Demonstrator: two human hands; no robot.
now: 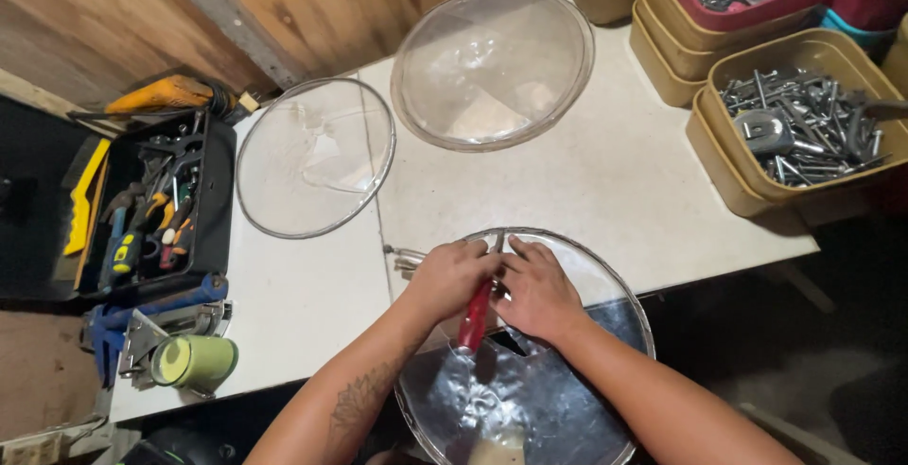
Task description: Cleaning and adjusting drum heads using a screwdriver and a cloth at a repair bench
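1. A clear glass lid (567, 361) is held at the table's near edge (312, 333).
2. A red-handled tool (476, 318) is gripped by the left hand (452, 276), fingers closed; the right hand (537, 290) presses alongside, fingers curled.
3. Judged step: fitting work at the rim; steady pressure is called for next.
4. Two other lids (315, 157) lie farther back.

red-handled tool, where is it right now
In the head view, the red-handled tool is low at centre, between the left hand and right hand, over the nearest clear round lid.
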